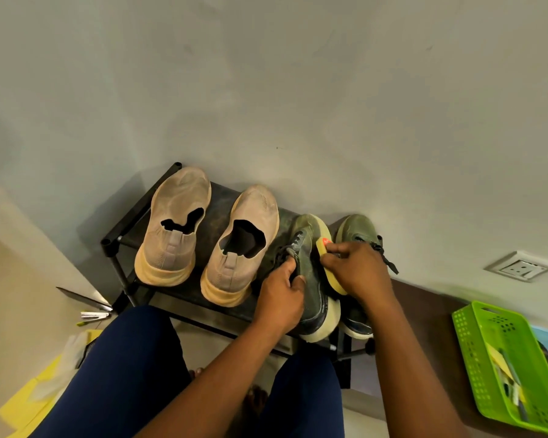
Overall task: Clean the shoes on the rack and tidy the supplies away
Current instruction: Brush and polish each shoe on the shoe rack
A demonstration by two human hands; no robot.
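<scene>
A black shoe rack (133,216) stands against the wall. Two beige slip-on shoes (174,226) (241,245) sit on its left part. My left hand (280,298) grips a green lace-up shoe (310,273) by its opening, tipped on its side. My right hand (358,270) holds a yellow shoe brush (326,248) with a red label against that shoe's side. The second green shoe (358,229) stands upright at the rack's right end, partly hidden behind my right hand.
A green plastic basket (475,352) with several supplies lies on the floor at the right. Yellow cloth (29,403) and clear plastic wrap (70,352) lie at the lower left, near small items (92,315). A wall socket (518,266) is at the right. My knees fill the foreground.
</scene>
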